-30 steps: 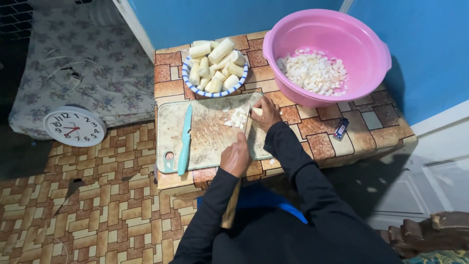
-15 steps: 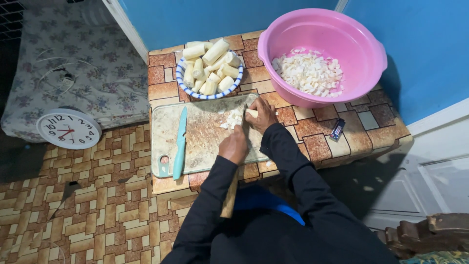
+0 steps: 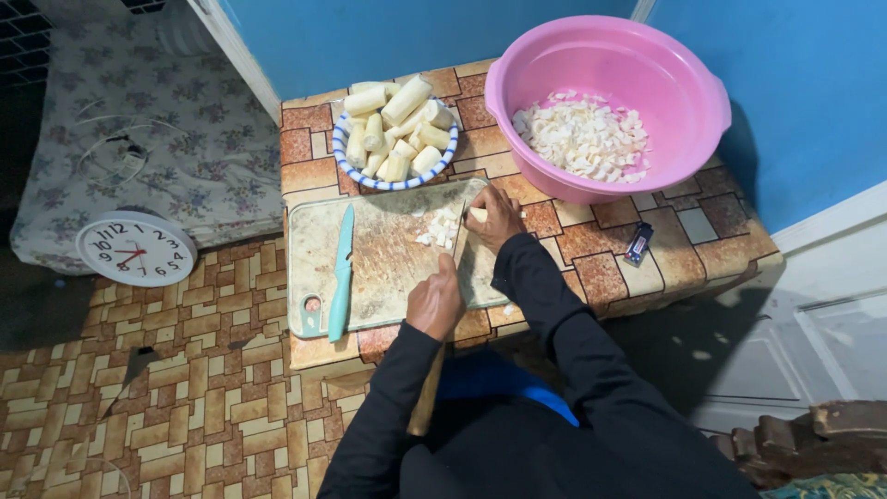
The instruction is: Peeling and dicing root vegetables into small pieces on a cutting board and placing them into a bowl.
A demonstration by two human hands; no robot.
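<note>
From the head view we see our left hand [image 3: 436, 300] closed around a knife whose thin blade [image 3: 459, 238] runs away from us across the worn rectangular cutting board [image 3: 383, 263], toward the small pile of chopped white bits [image 3: 441, 227]. Our right hand [image 3: 496, 214] pinches a pale peeled piece [image 3: 479, 214] at the board's far right edge, fingers curled narrowly around it. A teal-handled knife [image 3: 341, 273] lies lengthwise on the board's left side.

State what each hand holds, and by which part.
Left hand grips a knife by its handle; right hand pins a pale peeled piece by one end.
</note>
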